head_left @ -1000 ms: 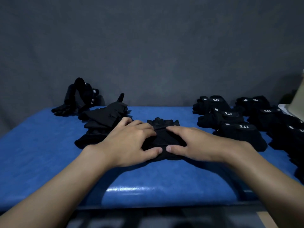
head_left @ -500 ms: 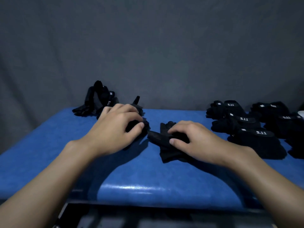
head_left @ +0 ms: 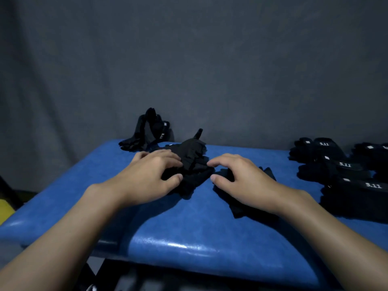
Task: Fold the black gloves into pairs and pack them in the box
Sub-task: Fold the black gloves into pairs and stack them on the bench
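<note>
Blue table (head_left: 189, 227), crumpled black gloves (head_left: 192, 153)

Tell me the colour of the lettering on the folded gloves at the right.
White lettering on black gloves, clearest in the head view.

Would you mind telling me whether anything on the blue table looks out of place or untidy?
Nothing looks damaged. The folded pairs on the right lie in tidy rows, but the loose gloves gripped by the left hand are a rumpled heap with one finger sticking up, and another bunch sits apart at the far left corner.
</note>
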{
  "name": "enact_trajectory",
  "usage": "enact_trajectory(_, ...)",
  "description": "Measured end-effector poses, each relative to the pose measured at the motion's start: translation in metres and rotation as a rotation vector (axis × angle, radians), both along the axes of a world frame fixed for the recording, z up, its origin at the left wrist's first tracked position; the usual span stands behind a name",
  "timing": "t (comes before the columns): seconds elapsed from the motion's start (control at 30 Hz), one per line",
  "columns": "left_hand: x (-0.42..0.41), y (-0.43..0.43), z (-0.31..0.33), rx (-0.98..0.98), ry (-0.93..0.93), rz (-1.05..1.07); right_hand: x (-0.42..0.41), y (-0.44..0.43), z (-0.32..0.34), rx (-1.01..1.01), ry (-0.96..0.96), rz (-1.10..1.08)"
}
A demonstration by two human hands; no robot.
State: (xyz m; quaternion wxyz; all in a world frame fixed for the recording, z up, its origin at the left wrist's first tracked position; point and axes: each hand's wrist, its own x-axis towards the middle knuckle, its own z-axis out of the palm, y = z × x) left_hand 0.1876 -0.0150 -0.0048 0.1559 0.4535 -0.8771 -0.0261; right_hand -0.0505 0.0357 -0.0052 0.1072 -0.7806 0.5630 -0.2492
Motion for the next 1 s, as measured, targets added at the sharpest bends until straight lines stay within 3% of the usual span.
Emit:
enact_trajectory(0.43,0.007,-0.002,0.005,0.061,-0.030,0.007,0.033,-0.036,-0.001,-0.017,0.026,-0.002)
enact_trajectory(0.8,0.004,-0.002,0.007,0.113,-0.063,-0.003,0.031,-0.039,0.000,0.021,-0.068,-0.020)
enact_trajectory(1.0,0.007,0.002,0.010,0.049,0.083,-0.017,0.030,-0.039,0.001,-0.052,-0.200,0.015)
